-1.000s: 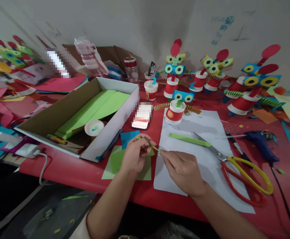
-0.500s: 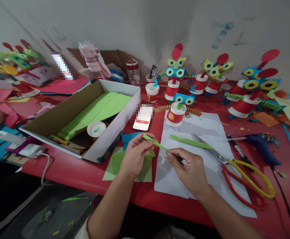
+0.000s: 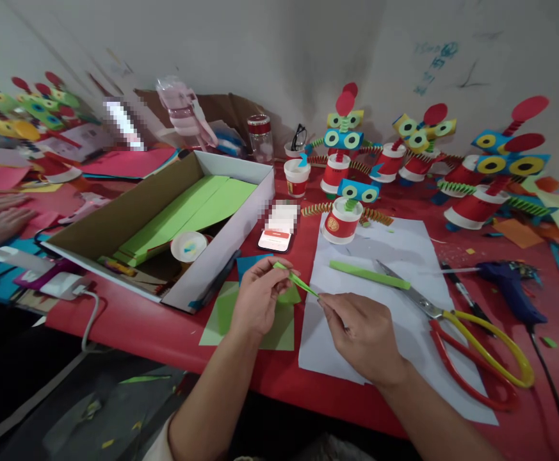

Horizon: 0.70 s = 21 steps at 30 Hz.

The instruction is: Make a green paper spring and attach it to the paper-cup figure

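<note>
Between my two hands is a narrow green paper strip [image 3: 303,283]. My left hand [image 3: 259,298] pinches its upper left end, and my right hand [image 3: 358,330] pinches the lower right end, so both are closed on it. A second green paper strip [image 3: 368,274] lies on the white paper sheet [image 3: 327,342], its right end at the blades of the scissors [image 3: 435,312] with yellow and red handles. Under my left hand are green paper pieces [image 3: 228,314] and a blue piece [image 3: 250,264]. A paper-cup figure [image 3: 340,221] with blue eyepiece and folded-paper arms stands just behind the sheet.
To the left stands a cardboard box [image 3: 221,256] holding green paper and a cup. A phone [image 3: 278,230] lies beside it. At right are a blue glue gun [image 3: 512,291] and a marker [image 3: 464,294]. Several cup figures [image 3: 476,202] line the wall. Another person's hands [image 3: 0,214] rest at far left.
My right hand has turned slightly and shifted a little down, still pinching the strip's end. The view has shifted slightly. More of the other person's hands shows at far left.
</note>
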Each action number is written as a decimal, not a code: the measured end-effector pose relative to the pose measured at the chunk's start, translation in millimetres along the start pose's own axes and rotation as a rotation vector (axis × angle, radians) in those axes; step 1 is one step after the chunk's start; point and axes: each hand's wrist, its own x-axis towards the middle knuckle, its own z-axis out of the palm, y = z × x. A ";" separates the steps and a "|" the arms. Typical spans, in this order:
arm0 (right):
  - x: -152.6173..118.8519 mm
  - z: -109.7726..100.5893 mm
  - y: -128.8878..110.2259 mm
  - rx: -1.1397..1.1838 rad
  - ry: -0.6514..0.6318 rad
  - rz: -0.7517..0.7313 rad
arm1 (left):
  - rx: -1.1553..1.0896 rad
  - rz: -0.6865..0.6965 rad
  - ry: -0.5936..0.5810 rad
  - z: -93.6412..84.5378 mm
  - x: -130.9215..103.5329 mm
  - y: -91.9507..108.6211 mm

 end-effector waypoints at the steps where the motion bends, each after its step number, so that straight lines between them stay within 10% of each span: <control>1: 0.4 -0.4 0.1 -0.007 0.003 0.001 | -0.012 -0.001 0.004 0.1 -0.4 0.7; 10: -0.4 -3.8 -1.6 0.021 -0.071 0.061 | -0.060 -0.056 -0.011 -5.2 5.6 8.3; 21: 14.2 -11.4 -6.6 0.630 -0.126 0.633 | 0.131 -0.086 -0.215 6.2 -0.9 -7.4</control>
